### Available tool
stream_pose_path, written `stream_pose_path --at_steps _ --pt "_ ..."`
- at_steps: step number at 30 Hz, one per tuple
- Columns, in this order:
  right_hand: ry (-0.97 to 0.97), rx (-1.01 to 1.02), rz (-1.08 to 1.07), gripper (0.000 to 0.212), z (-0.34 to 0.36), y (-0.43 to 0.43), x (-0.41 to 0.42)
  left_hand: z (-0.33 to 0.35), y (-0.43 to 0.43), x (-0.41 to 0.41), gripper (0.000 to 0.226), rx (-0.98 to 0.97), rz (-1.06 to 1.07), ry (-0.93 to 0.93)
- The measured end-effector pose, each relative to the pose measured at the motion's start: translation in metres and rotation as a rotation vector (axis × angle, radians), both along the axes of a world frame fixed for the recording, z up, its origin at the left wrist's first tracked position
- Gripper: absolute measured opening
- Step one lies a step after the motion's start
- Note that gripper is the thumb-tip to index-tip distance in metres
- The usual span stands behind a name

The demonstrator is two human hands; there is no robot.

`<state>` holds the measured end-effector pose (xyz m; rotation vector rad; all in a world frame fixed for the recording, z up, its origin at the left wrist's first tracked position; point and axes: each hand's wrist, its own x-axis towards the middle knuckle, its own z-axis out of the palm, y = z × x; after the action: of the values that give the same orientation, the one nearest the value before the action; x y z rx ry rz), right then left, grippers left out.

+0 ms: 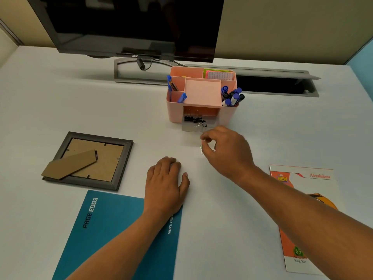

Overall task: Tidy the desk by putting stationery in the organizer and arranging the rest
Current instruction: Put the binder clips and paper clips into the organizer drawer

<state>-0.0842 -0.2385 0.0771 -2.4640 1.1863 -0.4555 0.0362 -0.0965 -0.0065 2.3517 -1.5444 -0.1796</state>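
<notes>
Nearest me the blue notebook (121, 235) and orange booklet (302, 219) lie unarranged, frame (88, 160) face-down; pens (232, 97) sit in the organizer (201, 93), left hand (166, 182) flat, fingers together, right hand (224, 148) pinching a small clip (202, 151) near its open drawer (196, 124).

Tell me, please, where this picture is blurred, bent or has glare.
Head view: the right hand and the small clear thing it pinches are motion-blurred; the wide lens bows the desk edges; the dark monitor shows faint reflections, no strong glare; the organizer is sharp.
</notes>
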Motion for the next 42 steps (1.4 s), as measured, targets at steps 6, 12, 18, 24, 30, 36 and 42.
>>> stream_pose_path --at_steps 6,12,18,24,30,36,42 --pt "0.183 0.101 0.043 0.039 -0.009 0.009 0.0 0.001 0.0 0.0 0.046 -0.003 -0.003 -0.003" --pt "0.235 0.091 0.036 0.042 -0.011 -0.004 0.007 0.0 -0.001 0.0 0.044 -0.002 -0.005 -0.002" --pt "0.25 0.069 0.06 0.038 -0.008 -0.018 0.016 0.0 0.0 0.001 0.038 -0.023 -0.01 0.002" --pt "0.265 0.054 0.051 0.045 -0.008 -0.033 0.021 0.0 -0.001 0.001 0.038 -0.028 -0.008 0.006" --pt "0.279 0.072 0.056 0.05 -0.01 -0.042 0.025 -0.001 -0.001 0.001 0.039 -0.021 -0.006 0.01" --pt "0.291 0.072 0.09 0.048 -0.011 -0.042 0.026 0.0 -0.001 0.0 0.04 -0.017 -0.009 0.014" --pt "0.369 0.097 0.154 0.052 -0.012 -0.042 0.029 0.001 -0.001 0.001 0.038 -0.013 -0.008 0.009"
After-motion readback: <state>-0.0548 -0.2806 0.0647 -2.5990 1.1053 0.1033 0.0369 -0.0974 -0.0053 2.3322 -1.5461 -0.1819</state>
